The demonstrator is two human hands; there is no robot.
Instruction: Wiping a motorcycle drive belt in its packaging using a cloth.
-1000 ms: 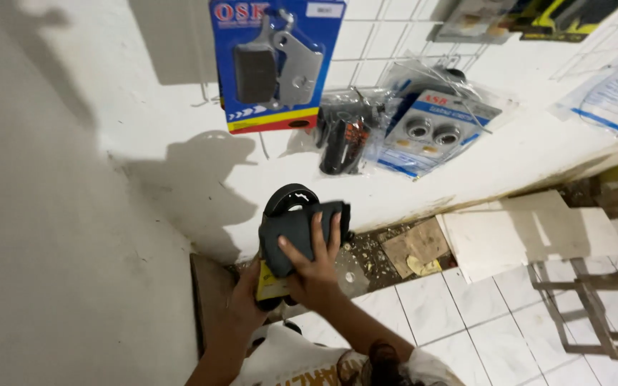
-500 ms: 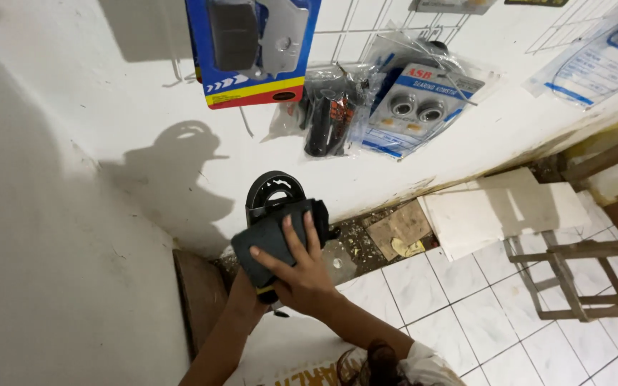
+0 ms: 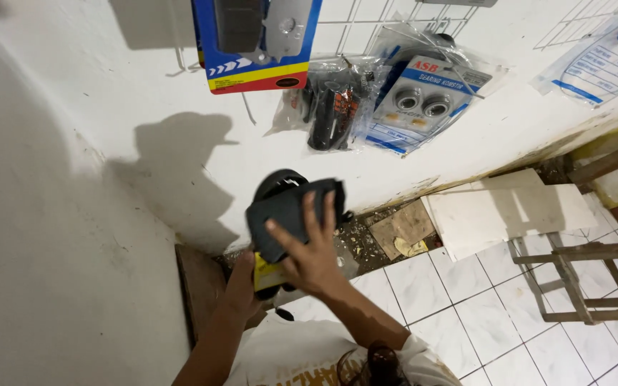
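Dark rubber inner tube, folded into a bundle (image 3: 291,214), held up between both hands.

The right hand (image 3: 310,254) lies flat over its front, fingers (image 3: 307,218) spread and pressing; the left hand (image 3: 241,286) cups it from beneath, fingers curled near a yellow label (image 3: 267,274). It looks mid-handling, being steadied or turned over; any next move would want the left grip kept firm. Below the fingers lie white floor tiles (image 3: 459,307). Beyond the fingertips hang packaged parts on a wire rack: black grips (image 3: 330,107), a bearing pack (image 3: 423,104), a blue card (image 3: 255,43). A wooden frame (image 3: 581,279) stands well apart, rightward.
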